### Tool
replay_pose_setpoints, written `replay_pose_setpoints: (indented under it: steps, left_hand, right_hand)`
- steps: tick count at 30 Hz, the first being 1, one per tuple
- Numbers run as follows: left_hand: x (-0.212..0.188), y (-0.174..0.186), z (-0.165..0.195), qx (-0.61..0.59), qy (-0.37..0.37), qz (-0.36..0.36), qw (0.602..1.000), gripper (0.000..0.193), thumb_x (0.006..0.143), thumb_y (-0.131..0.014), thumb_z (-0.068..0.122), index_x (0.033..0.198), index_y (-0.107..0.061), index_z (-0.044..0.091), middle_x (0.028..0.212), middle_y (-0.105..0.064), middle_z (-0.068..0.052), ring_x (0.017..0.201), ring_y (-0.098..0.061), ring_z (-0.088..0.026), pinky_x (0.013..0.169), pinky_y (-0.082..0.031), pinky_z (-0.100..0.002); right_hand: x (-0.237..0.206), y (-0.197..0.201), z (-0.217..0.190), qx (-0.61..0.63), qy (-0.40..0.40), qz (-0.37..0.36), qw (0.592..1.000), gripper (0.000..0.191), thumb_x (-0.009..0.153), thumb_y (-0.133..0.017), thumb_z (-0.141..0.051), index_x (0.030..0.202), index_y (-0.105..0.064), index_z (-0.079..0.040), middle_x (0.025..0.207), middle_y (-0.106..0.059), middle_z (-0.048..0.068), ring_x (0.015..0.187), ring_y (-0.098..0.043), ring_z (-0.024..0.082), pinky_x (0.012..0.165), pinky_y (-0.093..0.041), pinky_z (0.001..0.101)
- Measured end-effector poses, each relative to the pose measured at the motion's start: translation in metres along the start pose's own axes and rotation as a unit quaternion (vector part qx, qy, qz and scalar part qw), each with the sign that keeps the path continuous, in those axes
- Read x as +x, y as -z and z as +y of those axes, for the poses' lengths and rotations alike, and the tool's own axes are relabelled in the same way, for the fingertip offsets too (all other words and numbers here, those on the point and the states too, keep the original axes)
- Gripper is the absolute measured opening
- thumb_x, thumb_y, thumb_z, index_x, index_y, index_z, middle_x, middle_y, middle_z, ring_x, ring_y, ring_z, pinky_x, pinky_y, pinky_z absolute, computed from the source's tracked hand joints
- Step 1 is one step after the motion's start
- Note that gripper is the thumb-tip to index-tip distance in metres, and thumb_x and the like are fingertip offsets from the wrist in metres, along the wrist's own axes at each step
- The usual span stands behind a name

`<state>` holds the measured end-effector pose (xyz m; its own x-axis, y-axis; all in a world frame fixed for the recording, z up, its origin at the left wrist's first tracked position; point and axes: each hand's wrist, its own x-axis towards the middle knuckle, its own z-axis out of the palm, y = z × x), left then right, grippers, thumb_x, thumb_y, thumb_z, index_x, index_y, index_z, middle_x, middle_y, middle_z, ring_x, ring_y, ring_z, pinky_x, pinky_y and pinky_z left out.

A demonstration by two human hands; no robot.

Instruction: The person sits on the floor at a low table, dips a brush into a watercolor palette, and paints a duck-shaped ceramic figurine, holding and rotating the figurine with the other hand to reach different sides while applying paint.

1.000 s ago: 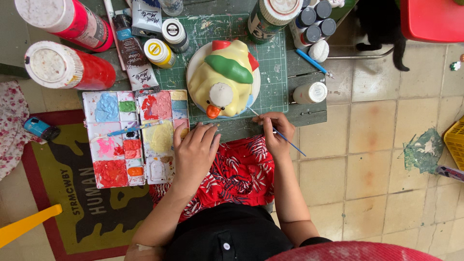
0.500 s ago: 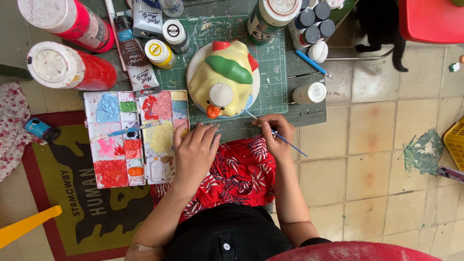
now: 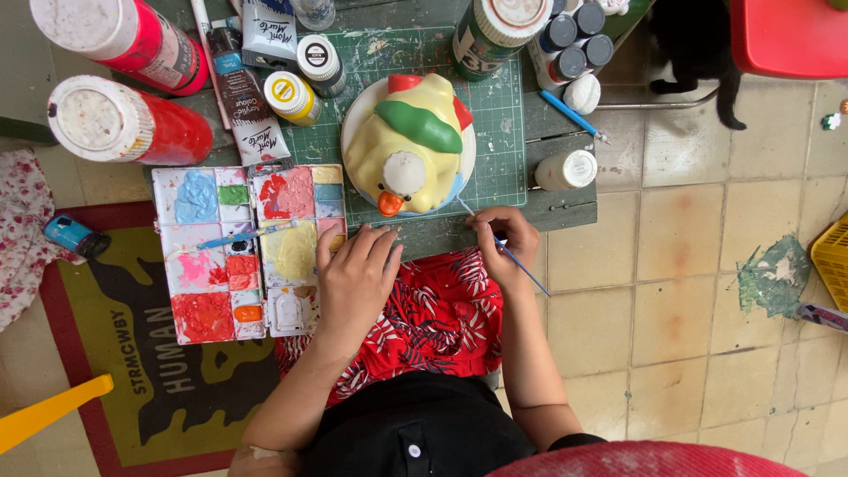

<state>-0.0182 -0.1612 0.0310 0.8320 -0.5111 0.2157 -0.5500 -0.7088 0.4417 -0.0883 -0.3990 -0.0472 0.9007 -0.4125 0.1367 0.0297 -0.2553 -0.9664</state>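
Centrally, a glossy ceramic chick figurine [image 3: 408, 150] sits on a green cutting mat [image 3: 503, 132]; likely heavy, brittle and slick, best steadied at its broad base. Left hand [image 3: 353, 278] rests open beside a paint palette [image 3: 247, 247]. Right hand [image 3: 505, 237] pinches a thin, stiff brush [image 3: 521, 265], tip at the figurine's lower edge.

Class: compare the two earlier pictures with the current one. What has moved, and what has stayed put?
Hardly anything moved. The right hand still holds the thin brush, its tip still at the duck figure's lower edge. The left hand still rests beside the palette. Paint bottles and mat are unchanged.
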Motion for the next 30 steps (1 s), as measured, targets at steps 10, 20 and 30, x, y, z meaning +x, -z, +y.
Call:
replay_pose_setpoints:
  steps: [10, 20, 30]
  left_hand:
    - [0.000, 0.001, 0.000, 0.002, -0.002, 0.004, 1.000, 0.017, 0.095, -0.074, 0.020, 0.107, -0.073, 0.009, 0.108, -0.072, -0.003, 0.105, -0.071, -0.020, 0.111, -0.036, -0.043]
    - [0.000, 0.000, 0.000, 0.005, -0.004, 0.003, 1.000, 0.017, 0.094, -0.074, 0.020, 0.107, -0.074, 0.009, 0.108, -0.072, -0.002, 0.105, -0.071, -0.020, 0.111, -0.036, -0.043]
    - [0.000, -0.001, -0.001, 0.003, 0.000, 0.003, 1.000, 0.016, 0.095, -0.074, 0.020, 0.107, -0.074, 0.010, 0.107, -0.072, -0.002, 0.105, -0.071, -0.020, 0.109, -0.037, -0.042]
  right_hand:
    - [0.001, 0.000, -0.003, -0.002, -0.012, -0.009, 1.000, 0.005, 0.100, -0.063, 0.002, 0.104, -0.064, 0.001, 0.096, -0.075, 0.011, 0.082, -0.070, 0.010, 0.073, -0.056, 0.0234]
    - [0.005, -0.004, -0.008, -0.019, -0.006, 0.001, 1.000, 0.005, 0.098, -0.065, 0.003, 0.101, -0.066, 0.000, 0.100, -0.076, 0.009, 0.083, -0.071, 0.010, 0.072, -0.056, 0.0226]
    - [0.012, -0.008, -0.021, -0.036, 0.038, 0.030, 0.998, 0.011, 0.099, -0.066, 0.005, 0.108, -0.071, 0.001, 0.108, -0.070, 0.012, 0.089, -0.066, 0.012, 0.075, -0.053, 0.0225]
